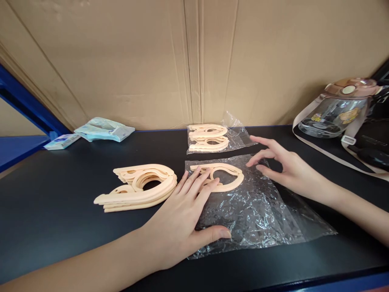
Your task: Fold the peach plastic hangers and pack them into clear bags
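My left hand (185, 219) lies flat with fingers spread on a clear plastic bag (258, 211), its fingertips pressing on a peach plastic hanger piece (226, 178) inside the bag. My right hand (282, 164) hovers at the bag's far right edge, fingers apart and slightly curled, touching the plastic. A loose stack of the same peach pieces (141, 188) lies to the left of my left hand. A second bag filled with peach pieces (209, 138) sits further back.
All rests on a black tabletop (60, 202) against a cardboard wall (152, 61). Light blue packets (103, 129) lie at the back left. A clear jug with a brown lid and strap (337, 109) stands at the right, beside dark items.
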`<state>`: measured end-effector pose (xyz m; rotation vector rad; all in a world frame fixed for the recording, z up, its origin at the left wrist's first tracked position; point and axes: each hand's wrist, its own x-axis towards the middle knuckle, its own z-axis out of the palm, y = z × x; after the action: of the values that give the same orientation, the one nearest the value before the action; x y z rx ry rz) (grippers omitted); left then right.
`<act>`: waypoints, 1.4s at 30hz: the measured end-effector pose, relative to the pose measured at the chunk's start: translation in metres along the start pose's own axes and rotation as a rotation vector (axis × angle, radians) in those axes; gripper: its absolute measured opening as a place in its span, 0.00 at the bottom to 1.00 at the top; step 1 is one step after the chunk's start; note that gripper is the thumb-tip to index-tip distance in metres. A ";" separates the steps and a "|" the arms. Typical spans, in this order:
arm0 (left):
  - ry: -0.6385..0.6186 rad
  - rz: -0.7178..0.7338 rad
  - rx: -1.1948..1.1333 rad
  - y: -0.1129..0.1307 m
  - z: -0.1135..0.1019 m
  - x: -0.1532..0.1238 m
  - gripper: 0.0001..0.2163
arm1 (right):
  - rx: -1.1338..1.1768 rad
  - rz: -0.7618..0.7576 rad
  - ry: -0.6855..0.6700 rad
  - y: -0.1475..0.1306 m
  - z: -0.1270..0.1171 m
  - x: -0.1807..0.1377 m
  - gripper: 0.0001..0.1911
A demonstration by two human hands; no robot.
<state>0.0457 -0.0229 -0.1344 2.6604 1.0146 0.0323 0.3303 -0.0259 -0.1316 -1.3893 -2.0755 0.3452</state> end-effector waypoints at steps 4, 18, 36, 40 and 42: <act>-0.012 -0.010 -0.009 0.001 -0.001 0.001 0.41 | -0.068 0.059 0.103 0.003 -0.013 -0.003 0.28; 0.125 0.097 -0.033 0.001 0.001 -0.002 0.41 | -0.125 -0.399 -0.044 -0.073 0.018 0.050 0.23; 0.155 0.088 -0.108 0.002 0.001 -0.004 0.34 | 0.054 -0.442 -0.212 -0.125 0.087 0.107 0.42; 0.132 0.076 -0.072 0.002 0.000 -0.002 0.37 | 0.036 -0.411 -0.118 -0.104 0.038 0.091 0.42; 0.113 0.071 -0.063 0.002 0.000 -0.002 0.39 | -0.063 -0.326 -0.040 -0.086 0.009 0.073 0.44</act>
<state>0.0457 -0.0253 -0.1336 2.6616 0.9355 0.2288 0.2411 0.0050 -0.0686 -1.0597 -2.3166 0.1728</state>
